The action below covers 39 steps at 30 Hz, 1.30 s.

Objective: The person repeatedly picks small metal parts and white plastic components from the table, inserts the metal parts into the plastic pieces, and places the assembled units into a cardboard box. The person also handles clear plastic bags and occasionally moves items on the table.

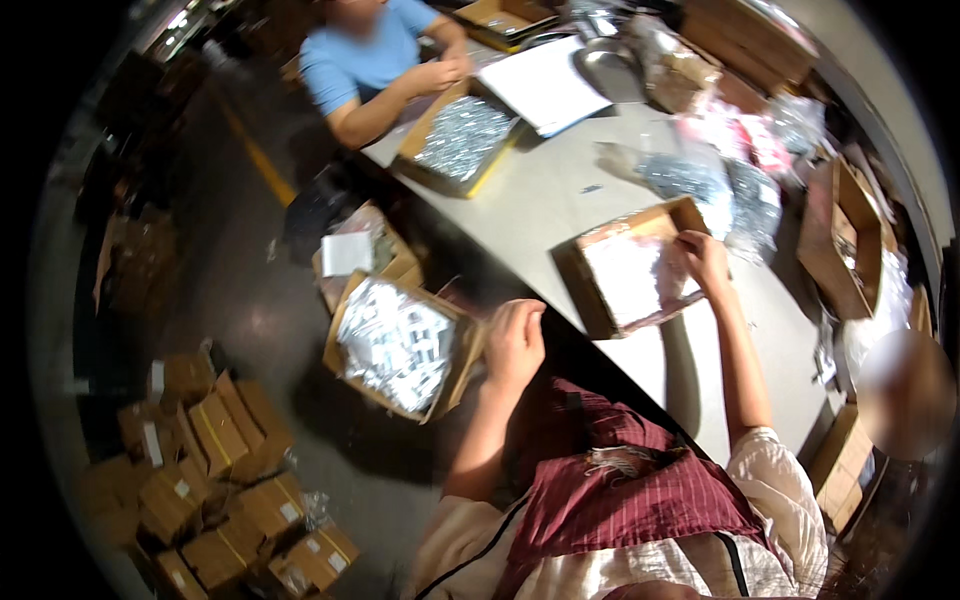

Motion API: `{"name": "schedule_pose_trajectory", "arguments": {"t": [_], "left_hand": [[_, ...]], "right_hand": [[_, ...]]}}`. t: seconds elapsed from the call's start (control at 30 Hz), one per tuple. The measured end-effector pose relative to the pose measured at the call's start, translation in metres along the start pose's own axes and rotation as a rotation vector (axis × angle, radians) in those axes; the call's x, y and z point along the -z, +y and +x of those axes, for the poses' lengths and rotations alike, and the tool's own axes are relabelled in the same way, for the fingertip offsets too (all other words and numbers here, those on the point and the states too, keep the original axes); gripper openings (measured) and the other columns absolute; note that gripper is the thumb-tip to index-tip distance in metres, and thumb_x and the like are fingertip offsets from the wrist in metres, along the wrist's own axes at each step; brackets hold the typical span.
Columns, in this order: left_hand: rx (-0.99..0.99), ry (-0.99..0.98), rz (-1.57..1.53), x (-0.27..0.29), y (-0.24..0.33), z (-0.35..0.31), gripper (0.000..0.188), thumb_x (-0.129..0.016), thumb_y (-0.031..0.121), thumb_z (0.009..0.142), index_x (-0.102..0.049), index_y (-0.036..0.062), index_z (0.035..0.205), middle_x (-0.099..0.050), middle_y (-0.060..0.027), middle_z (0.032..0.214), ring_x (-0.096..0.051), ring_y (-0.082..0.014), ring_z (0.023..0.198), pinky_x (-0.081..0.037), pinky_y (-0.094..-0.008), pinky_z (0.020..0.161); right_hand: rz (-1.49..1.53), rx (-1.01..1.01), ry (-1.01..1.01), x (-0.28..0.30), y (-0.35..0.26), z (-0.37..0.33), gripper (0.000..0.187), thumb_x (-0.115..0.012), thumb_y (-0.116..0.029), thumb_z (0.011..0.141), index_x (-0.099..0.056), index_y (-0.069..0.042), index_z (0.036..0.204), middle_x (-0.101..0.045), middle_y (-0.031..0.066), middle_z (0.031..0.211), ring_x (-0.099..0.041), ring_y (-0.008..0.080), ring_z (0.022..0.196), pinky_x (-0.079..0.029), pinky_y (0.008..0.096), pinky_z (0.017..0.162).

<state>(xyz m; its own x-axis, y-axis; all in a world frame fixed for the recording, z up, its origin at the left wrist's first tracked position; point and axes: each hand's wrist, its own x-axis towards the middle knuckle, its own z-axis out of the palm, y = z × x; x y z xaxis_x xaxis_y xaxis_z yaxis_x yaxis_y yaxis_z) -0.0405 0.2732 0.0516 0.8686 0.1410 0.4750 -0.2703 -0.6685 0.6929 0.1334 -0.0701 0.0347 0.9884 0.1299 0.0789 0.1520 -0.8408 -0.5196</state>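
Note:
My left hand (515, 345), its fingers curled together, is beside the right edge of an open cardboard box (465, 368). Small, shiny silvery-white packets (393, 345) fill that box. What the left hand holds, if anything, is hidden. On the table, my right hand (704, 260) reaches over the right side of a shallow cardboard box (598, 318) lined with clear plastic. Its fingers are bent and close together at the plastic, and I cannot make out what is between them. Whitish contents (632, 275) lie in this box under bright glare.
Across the table (560, 190), a person in a blue shirt (345, 65) works by a box of small metal parts (465, 138). White paper (545, 85) and bagged parts (690, 185) lie farther back. Cartons (225, 440) are piled on the floor at left. Another person's blurred head (905, 395) is at right.

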Motion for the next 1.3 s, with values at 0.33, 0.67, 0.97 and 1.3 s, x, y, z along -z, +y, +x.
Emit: {"name": "schedule_pose_trajectory", "arguments": {"t": [0.33,0.67,0.97,1.3], "left_hand": [[-0.063,-0.161,-0.187,-0.091,0.086,0.025,0.050,-0.066,0.014,0.095,-0.050,-0.0031,0.139,-0.057,-0.0237,0.136,-0.059,-0.0374,0.122,-0.054,-0.0420,0.096],[0.691,-0.465,-1.029,-0.144,0.105,0.051,0.053,-0.069,0.018,0.097,-0.049,-0.0033,0.141,-0.070,-0.0161,0.117,-0.069,-0.0204,0.091,-0.055,-0.0311,0.077],[0.203,-0.605,-0.517,-0.131,0.123,0.042,0.018,-0.064,0.007,0.096,-0.075,0.0023,0.110,-0.076,-0.0074,0.096,-0.069,-0.0135,0.083,-0.055,-0.0291,0.073],[0.008,-0.710,-0.448,-0.162,0.183,0.046,0.020,-0.072,0.014,0.094,-0.066,-0.0014,0.083,-0.067,-0.0133,0.071,-0.065,-0.0206,0.062,-0.049,-0.0366,0.058]], "right_hand": [[1.088,-0.152,0.120,0.061,-0.011,-0.077,0.031,-0.068,-0.019,0.100,-0.073,0.003,0.121,-0.076,0.0075,0.103,-0.067,0.0120,0.095,-0.052,0.0277,0.087],[1.421,-0.157,0.059,0.062,-0.013,-0.104,0.036,-0.062,-0.019,0.102,-0.065,0.006,0.127,-0.075,0.0177,0.112,-0.073,0.0222,0.099,-0.053,0.0346,0.096],[1.185,-0.054,-0.123,0.067,-0.003,-0.143,0.055,-0.081,-0.015,0.084,-0.063,-0.001,0.134,-0.065,0.0122,0.134,-0.059,0.0209,0.126,-0.041,0.0370,0.112],[1.250,-0.384,-0.152,0.084,0.015,-0.214,0.019,-0.076,-0.018,0.093,-0.072,0.000,0.096,-0.071,0.0042,0.089,-0.064,0.0106,0.083,-0.051,0.0284,0.078]]}}
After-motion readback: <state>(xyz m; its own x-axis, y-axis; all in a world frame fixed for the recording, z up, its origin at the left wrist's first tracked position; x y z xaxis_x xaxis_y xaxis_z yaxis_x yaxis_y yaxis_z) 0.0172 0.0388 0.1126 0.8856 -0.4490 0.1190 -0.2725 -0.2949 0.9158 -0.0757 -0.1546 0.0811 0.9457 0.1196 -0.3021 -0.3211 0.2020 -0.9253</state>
